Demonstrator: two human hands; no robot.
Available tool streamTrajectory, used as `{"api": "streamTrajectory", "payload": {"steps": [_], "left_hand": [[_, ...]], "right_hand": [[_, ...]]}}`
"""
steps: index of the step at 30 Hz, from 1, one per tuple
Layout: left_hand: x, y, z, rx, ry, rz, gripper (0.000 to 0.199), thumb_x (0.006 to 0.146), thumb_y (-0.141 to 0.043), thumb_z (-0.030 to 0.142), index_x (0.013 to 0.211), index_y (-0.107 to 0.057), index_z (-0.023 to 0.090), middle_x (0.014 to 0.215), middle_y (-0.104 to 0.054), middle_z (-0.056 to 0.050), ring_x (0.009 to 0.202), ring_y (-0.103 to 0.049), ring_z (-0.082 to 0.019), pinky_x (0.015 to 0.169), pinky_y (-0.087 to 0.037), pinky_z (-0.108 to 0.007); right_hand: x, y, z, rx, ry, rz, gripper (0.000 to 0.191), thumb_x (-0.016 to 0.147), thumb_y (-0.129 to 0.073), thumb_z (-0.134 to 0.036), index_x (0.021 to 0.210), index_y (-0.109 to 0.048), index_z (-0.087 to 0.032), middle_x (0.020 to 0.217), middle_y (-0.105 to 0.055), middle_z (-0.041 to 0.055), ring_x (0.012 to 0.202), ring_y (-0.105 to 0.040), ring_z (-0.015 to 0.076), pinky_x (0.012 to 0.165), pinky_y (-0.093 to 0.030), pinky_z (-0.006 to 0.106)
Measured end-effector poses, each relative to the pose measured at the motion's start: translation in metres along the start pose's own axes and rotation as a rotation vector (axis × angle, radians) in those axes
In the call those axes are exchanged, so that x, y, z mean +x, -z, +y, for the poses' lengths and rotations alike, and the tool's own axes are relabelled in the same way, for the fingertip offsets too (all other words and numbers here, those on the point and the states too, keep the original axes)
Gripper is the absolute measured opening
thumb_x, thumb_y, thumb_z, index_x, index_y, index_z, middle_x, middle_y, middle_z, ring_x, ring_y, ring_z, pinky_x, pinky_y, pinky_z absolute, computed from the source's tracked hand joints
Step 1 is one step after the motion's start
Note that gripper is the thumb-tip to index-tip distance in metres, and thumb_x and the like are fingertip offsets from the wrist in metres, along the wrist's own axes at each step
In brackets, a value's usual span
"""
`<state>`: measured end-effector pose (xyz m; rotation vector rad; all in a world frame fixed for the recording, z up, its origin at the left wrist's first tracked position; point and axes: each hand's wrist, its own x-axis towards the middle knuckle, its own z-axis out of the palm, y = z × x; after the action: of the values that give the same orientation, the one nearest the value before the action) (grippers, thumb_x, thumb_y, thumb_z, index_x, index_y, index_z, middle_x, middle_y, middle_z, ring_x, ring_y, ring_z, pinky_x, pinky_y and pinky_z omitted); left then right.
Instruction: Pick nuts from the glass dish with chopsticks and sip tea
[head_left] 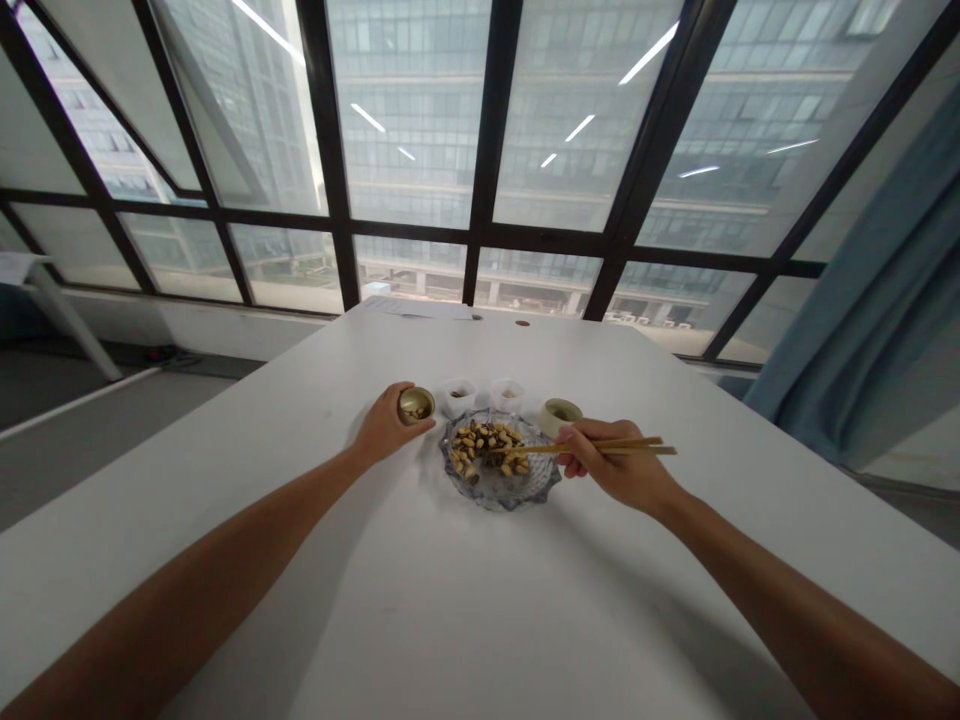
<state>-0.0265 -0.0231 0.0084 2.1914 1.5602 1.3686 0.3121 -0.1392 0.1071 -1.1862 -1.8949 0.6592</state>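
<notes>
2 bare hands reach over a white table (450, 600): the left hand (386, 425) curls its thumb and fingers around a small olive-gold cup (417, 395) with a few pieces inside, and the right hand (611, 465) grips 2 wooden chopsticks (544, 449). Their tips lie among tan, pistachio-like nuts (463, 441) and darker bits (491, 458), heaped mostly toward the far side of a scalloped glass plate (506, 492). Whether the tips pinch anything, I cannot tell. Behind the plate sit a left white cup (457, 403) and a right white cup (508, 400); a cream cup (550, 420) stands just beyond the right fingers. Smooth, rounded nuts could squirt from the thin tips if the squeeze lands off-center or too hard. Nuts and bits lie so mixed that a careless pinch might catch both. The right knuckles could nudge the cream cup, being so near, and a slack left grip might let the olive-gold cup tip if bumped.
</notes>
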Motion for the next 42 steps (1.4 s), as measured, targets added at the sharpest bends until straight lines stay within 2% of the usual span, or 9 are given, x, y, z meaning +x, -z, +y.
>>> {"api": "streamTrajectory", "payload": {"steps": [3, 7, 13, 17, 20, 26, 37, 40, 42], "left_hand": [[0.000, 0.000, 0.001, -0.003, 0.005, -0.003, 0.068, 0.069, -0.080, 0.051, 0.123, -0.053, 0.020, 0.123, -0.065, -0.012, 0.117, -0.063, -0.030, 0.102, -0.050, -0.044], [0.000, 0.001, 0.002, -0.010, 0.006, -0.007, 0.068, 0.069, -0.080, 0.050, 0.123, -0.053, 0.020, 0.123, -0.066, -0.011, 0.116, -0.064, -0.029, 0.101, -0.051, -0.043], [0.000, 0.001, 0.003, -0.007, 0.023, -0.009, 0.069, 0.068, -0.081, 0.051, 0.123, -0.054, 0.020, 0.123, -0.066, -0.012, 0.117, -0.064, -0.030, 0.101, -0.051, -0.044], [0.000, 0.002, 0.003, -0.010, 0.026, -0.012, 0.068, 0.069, -0.080, 0.050, 0.124, -0.053, 0.020, 0.123, -0.066, -0.012, 0.116, -0.064, -0.030, 0.101, -0.051, -0.044], [0.000, 0.002, 0.003, -0.022, 0.016, -0.014, 0.068, 0.069, -0.080, 0.051, 0.123, -0.053, 0.020, 0.123, -0.066, -0.012, 0.116, -0.064, -0.030, 0.101, -0.051, -0.044], [-0.001, 0.002, 0.002, -0.030, 0.018, -0.003, 0.068, 0.068, -0.080, 0.051, 0.123, -0.054, 0.020, 0.121, -0.066, -0.011, 0.113, -0.065, -0.029, 0.099, -0.051, -0.045], [0.000, 0.002, 0.003, -0.036, 0.023, -0.004, 0.068, 0.068, -0.080, 0.052, 0.123, -0.053, 0.021, 0.122, -0.066, -0.011, 0.113, -0.064, -0.029, 0.100, -0.051, -0.044], [0.000, 0.003, 0.004, -0.033, 0.023, 0.005, 0.067, 0.068, -0.079, 0.052, 0.122, -0.054, 0.021, 0.123, -0.066, -0.011, 0.112, -0.065, -0.028, 0.101, -0.050, -0.044], [0.000, 0.003, 0.004, -0.035, 0.042, 0.009, 0.067, 0.068, -0.080, 0.052, 0.122, -0.053, 0.021, 0.122, -0.067, -0.011, 0.111, -0.065, -0.028, 0.100, -0.051, -0.043]], "right_hand": [[-0.002, 0.004, 0.001, -0.001, -0.017, 0.044, 0.052, 0.088, -0.060, -0.065, 0.067, -0.070, -0.019, 0.061, -0.073, 0.0071, 0.049, -0.069, 0.0184, 0.044, -0.056, 0.027], [-0.007, 0.006, -0.003, -0.011, -0.026, 0.008, 0.048, 0.088, -0.063, -0.062, 0.067, -0.071, -0.019, 0.058, -0.072, 0.0061, 0.048, -0.068, 0.0184, 0.044, -0.055, 0.027], [-0.003, 0.008, 0.002, -0.142, 0.128, -0.108, 0.045, 0.094, -0.057, -0.053, 0.064, -0.068, -0.020, 0.054, -0.068, 0.0036, 0.046, -0.063, 0.0152, 0.042, -0.047, 0.025], [0.001, 0.005, 0.004, -0.160, 0.222, -0.121, 0.043, 0.095, -0.057, -0.049, 0.065, -0.068, -0.021, 0.056, -0.067, 0.0022, 0.048, -0.060, 0.0134, 0.044, -0.045, 0.025], [0.002, 0.003, 0.005, -0.144, 0.238, -0.128, 0.039, 0.094, -0.060, -0.048, 0.069, -0.070, -0.021, 0.059, -0.069, 0.0022, 0.051, -0.062, 0.0139, 0.046, -0.047, 0.025], [0.001, 0.000, 0.009, -0.057, 0.174, -0.165, 0.042, 0.095, -0.058, -0.053, 0.071, -0.070, -0.021, 0.059, -0.069, 0.0033, 0.051, -0.063, 0.0150, 0.048, -0.050, 0.027], [0.001, -0.007, 0.005, 0.083, 0.026, -0.099, 0.050, 0.087, -0.063, -0.066, 0.068, -0.071, -0.020, 0.058, -0.071, 0.0053, 0.050, -0.065, 0.0162, 0.048, -0.054, 0.029], [0.002, -0.008, 0.007, 0.121, 0.020, -0.060, 0.051, 0.086, -0.065, -0.067, 0.065, -0.071, -0.020, 0.055, -0.070, 0.0052, 0.046, -0.063, 0.0159, 0.045, -0.053, 0.028], [0.005, -0.007, 0.011, 0.201, -0.008, 0.023, 0.052, 0.083, -0.067, -0.067, 0.064, -0.070, -0.020, 0.054, -0.069, 0.0054, 0.043, -0.062, 0.0159, 0.042, -0.052, 0.028]]}}
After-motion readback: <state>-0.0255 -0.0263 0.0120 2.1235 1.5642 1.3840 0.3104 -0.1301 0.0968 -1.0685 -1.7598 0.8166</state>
